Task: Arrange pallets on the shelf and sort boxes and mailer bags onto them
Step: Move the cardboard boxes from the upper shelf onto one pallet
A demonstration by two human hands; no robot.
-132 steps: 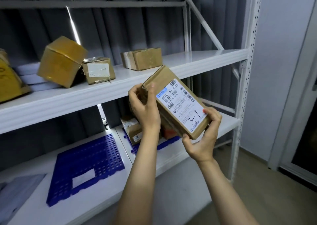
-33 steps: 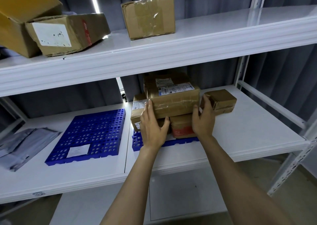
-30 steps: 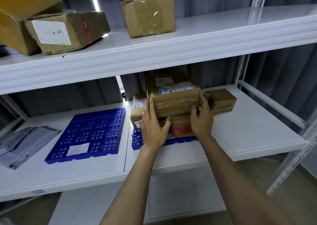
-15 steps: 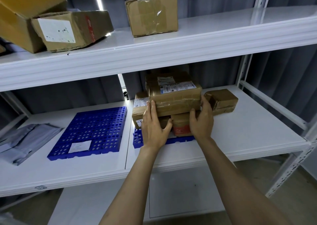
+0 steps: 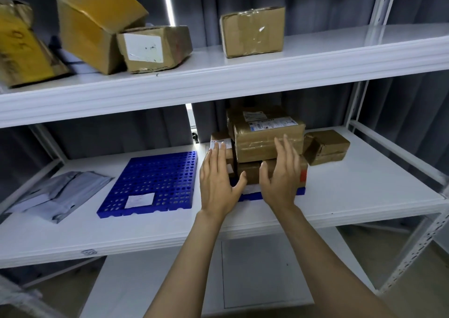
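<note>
**A:** Where's the stack?

**B:** On the right blue pallet [image 5: 300, 191], on the middle shelf [image 5: 364, 196], set back from the shelf's front edge and under the upper shelf [image 5: 243, 79].

**A:** Room around it?

**B:** White board runs from the stack rightward to the post. A small box [image 5: 325, 146] sits angled just beside the stack. On the left a second blue pallet [image 5: 155, 179] lies near, and grey mailer bags [image 5: 58, 191] lie beyond it.

**A:** And the top box?

**B:** The top box [image 5: 267, 135] lies flat, label up, with its long axis along the shelf front.

**A:** Hands?

**B:** The left hand [image 5: 218, 179] and right hand [image 5: 281, 174] are apart, fingers straight, gripping nothing. They're in front of the stack, but I cannot tell whether they touch it.
</note>
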